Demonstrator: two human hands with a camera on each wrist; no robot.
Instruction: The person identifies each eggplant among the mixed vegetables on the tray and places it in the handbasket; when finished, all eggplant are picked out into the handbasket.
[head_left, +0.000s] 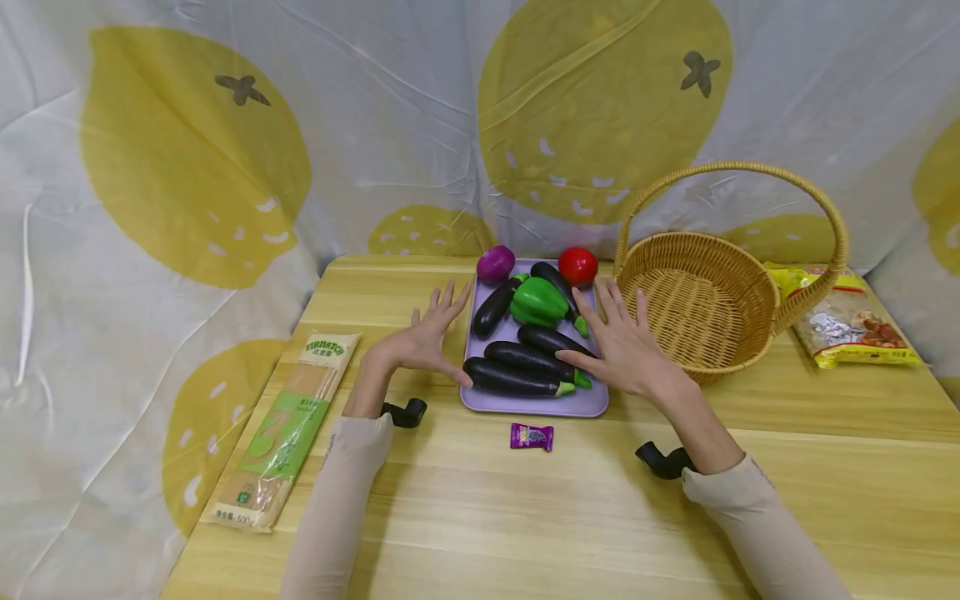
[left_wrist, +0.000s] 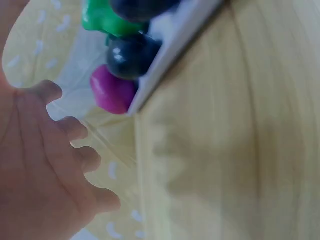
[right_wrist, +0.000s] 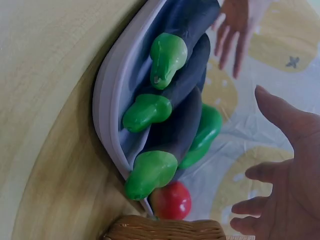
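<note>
A lilac tray (head_left: 540,406) holds several dark eggplants (head_left: 517,379), a green pepper (head_left: 538,302), a red tomato (head_left: 577,267) and a purple onion (head_left: 496,265). Fingers spread, my left hand (head_left: 429,337) is at the tray's left side, holding nothing. Over the tray's right side my right hand (head_left: 626,346) is spread too, also empty. In the left wrist view the left palm (left_wrist: 45,165) faces the camera, beside the onion (left_wrist: 112,90). The right wrist view has the right hand (right_wrist: 295,170) near the eggplants (right_wrist: 177,115) and tomato (right_wrist: 171,201).
A wicker basket (head_left: 693,367) with a tall handle stands right of the tray, a yellow-edged food bag (head_left: 851,321) behind it. A noodle packet (head_left: 285,433) lies at the left. One small purple wrapped packet (head_left: 532,437) lies in front of the tray.
</note>
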